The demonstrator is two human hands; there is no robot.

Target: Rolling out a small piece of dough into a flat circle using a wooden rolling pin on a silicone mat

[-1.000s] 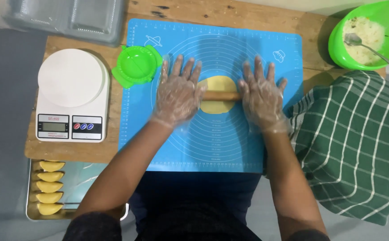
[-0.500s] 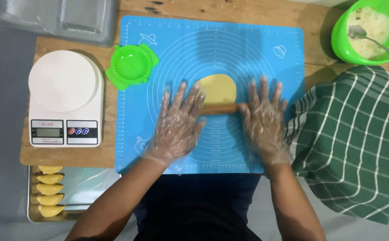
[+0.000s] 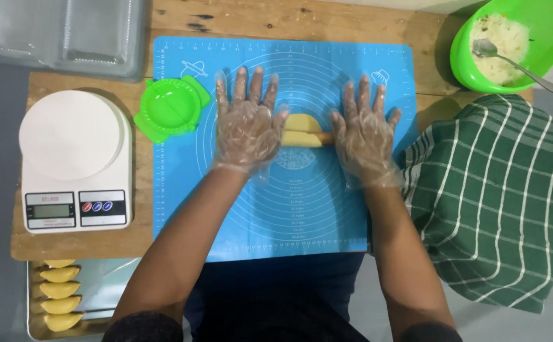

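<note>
Head view. Left hand (image 3: 246, 123) and right hand (image 3: 364, 133), both in clear gloves, lie flat with fingers spread, palms pressing the ends of a rolling pin (image 3: 311, 139); neither is clamped, likely so it can roll. The pin's long axis runs left-right, parallel to the near edge of the blue mat (image 3: 181, 202). Yellow dough (image 3: 302, 125) lies under it, mid-mat. A green press (image 3: 170, 109) overlaps the mat's left edge.

The scene is evenly and brightly lit from above. Soft shadows are cast left of the white kitchen scale (image 3: 73, 152) and the round green plastic press (image 3: 170, 109). Glare is seen on the clear plastic gloves, and focus is kept sharp throughout.
</note>
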